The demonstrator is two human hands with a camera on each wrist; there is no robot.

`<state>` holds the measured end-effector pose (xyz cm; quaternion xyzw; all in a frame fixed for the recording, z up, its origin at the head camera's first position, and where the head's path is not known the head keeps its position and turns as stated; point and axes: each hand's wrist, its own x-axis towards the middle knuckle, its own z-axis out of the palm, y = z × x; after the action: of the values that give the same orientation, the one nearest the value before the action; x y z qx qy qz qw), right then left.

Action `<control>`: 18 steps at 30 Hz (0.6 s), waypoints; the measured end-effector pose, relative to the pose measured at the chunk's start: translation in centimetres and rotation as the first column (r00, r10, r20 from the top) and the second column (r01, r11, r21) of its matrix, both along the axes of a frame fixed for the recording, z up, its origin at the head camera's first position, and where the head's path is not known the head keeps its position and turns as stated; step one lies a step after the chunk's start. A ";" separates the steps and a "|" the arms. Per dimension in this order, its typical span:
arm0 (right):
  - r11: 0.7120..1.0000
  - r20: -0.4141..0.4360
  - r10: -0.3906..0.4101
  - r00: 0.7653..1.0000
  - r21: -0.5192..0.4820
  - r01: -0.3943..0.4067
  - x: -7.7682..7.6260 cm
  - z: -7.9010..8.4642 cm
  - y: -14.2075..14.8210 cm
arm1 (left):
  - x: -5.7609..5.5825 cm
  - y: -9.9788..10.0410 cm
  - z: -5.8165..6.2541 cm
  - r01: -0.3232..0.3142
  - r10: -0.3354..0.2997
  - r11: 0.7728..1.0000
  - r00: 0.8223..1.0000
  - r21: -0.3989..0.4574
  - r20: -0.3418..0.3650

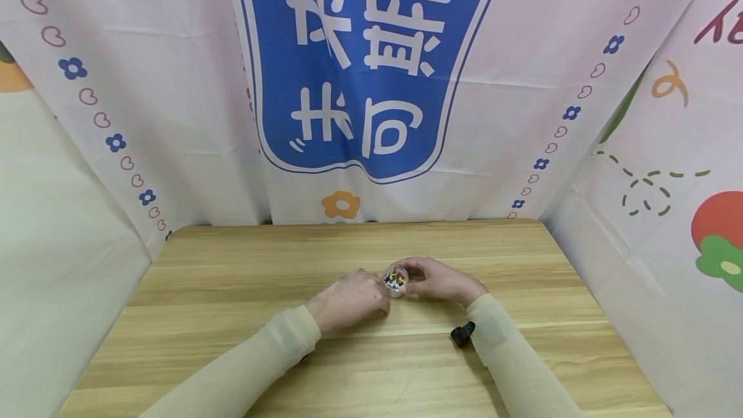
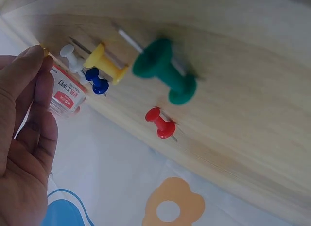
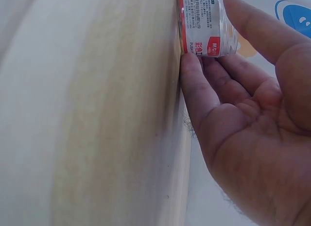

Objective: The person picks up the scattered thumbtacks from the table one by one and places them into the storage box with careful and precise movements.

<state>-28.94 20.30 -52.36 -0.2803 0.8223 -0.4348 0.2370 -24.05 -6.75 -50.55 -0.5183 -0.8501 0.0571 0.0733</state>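
Observation:
A small clear jar (image 1: 395, 281) with colourful push pins inside stands on the table, its red-and-white label (image 3: 199, 24) turned to the right wrist camera. My right hand (image 1: 432, 279) holds the jar from the right, thumb and fingers around its side. On the jar's left, my left hand (image 2: 24, 104) pinches a yellow push pin (image 2: 46, 52), mostly covered by the fingertips. Past those fingers, loose push pins lie on the wood: green (image 2: 165, 70), red (image 2: 160, 123), yellow (image 2: 105, 63), blue (image 2: 96, 81) and white (image 2: 73, 60). The left hand hides them from the head view.
The wooden table (image 1: 232, 263) ends at a printed white curtain (image 1: 302, 202), with more cloth on both sides. Near the right forearm is a small black object (image 1: 462, 334).

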 end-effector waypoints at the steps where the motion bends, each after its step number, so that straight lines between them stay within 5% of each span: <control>1: 1.000 0.000 0.001 1.000 -0.001 -0.001 0.0 0.0 0.0 | 0.0 0.0 0.0 0.002 -0.002 1.000 1.000 0.002 0.003; 18: 1.000 0.009 -0.002 1.000 0.006 0.002 -0.1 0.0 0.1 | -1.3 -2.4 1.5 -0.008 -0.014 0.972 0.996 0.237 0.092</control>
<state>-29.01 20.36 -52.33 -0.2768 0.8227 -0.4339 0.2412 -25.35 -9.17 -49.10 -0.5092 -0.8526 -0.0690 0.0950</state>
